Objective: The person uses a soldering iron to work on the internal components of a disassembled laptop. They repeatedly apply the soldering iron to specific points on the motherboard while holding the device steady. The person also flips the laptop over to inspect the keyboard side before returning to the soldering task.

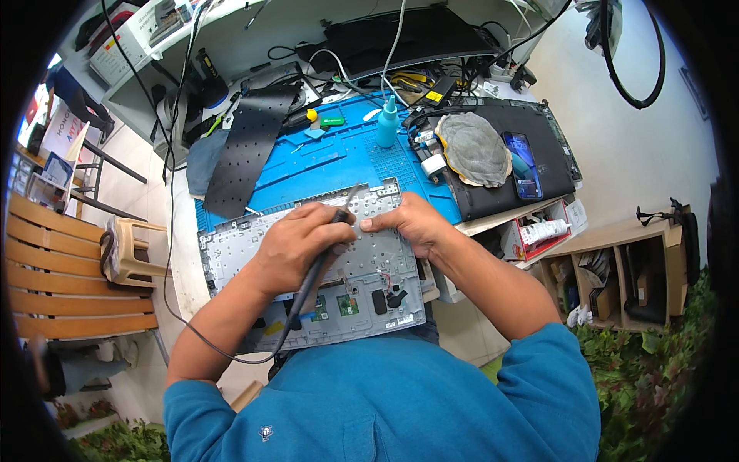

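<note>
Starting at your far left, a wooden bench (69, 262) and a beige plastic stool (127, 250) stand beside the worktable (181, 254), well out of reach. Moving in, a black perforated sheet (248, 150) lies slanted over the left end of the blue work mat (339, 158), parked clear of the job. Right in front of you sits the grey laptop shell (308, 269), inner side up, pulled near your chest so both hands work without stretching. Your left hand (296, 246) is wrapped around a black soldering iron (323, 258), held like a pen with its cable (223, 346) trailing down and off to your left, tip angled up toward the shell's top edge. Your right hand (412, 223) pinches at that same spot, thumb and fingers closed on something too small to make out, steadying it just beside the tip. Behind them a teal squeeze bottle (387, 122) stands upright on the mat, close at hand. Further right, a black laptop (508, 158) carries a grey cloth (473, 148) and a phone (523, 163), set aside, with open shelving (616, 281) below.
</note>
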Demonstrator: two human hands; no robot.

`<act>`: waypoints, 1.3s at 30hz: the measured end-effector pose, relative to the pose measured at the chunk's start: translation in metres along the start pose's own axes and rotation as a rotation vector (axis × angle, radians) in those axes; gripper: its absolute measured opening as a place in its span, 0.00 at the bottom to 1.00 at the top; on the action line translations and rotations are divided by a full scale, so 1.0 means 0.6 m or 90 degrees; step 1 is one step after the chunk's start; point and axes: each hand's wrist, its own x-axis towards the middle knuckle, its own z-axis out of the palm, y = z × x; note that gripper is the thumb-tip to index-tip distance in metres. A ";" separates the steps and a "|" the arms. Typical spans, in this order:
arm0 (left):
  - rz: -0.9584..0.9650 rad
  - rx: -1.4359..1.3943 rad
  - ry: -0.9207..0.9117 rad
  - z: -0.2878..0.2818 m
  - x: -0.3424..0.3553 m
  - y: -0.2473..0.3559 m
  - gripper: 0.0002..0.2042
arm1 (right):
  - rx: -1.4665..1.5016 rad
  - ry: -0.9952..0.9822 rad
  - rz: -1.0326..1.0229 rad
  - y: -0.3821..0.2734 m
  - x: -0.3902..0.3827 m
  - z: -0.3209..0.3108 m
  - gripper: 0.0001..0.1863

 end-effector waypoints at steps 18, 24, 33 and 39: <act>-0.093 -0.344 0.180 -0.009 -0.008 0.000 0.20 | 0.011 -0.011 0.008 -0.002 0.000 0.001 0.22; -0.200 -0.208 0.194 -0.016 -0.017 0.001 0.15 | 0.014 -0.016 0.017 -0.004 0.000 0.001 0.23; -0.261 -0.179 0.186 0.006 -0.024 0.006 0.08 | 0.008 0.009 0.017 -0.002 0.001 0.001 0.21; -0.238 -0.183 0.184 -0.001 -0.027 0.008 0.07 | 0.002 -0.009 -0.010 0.002 0.002 -0.003 0.21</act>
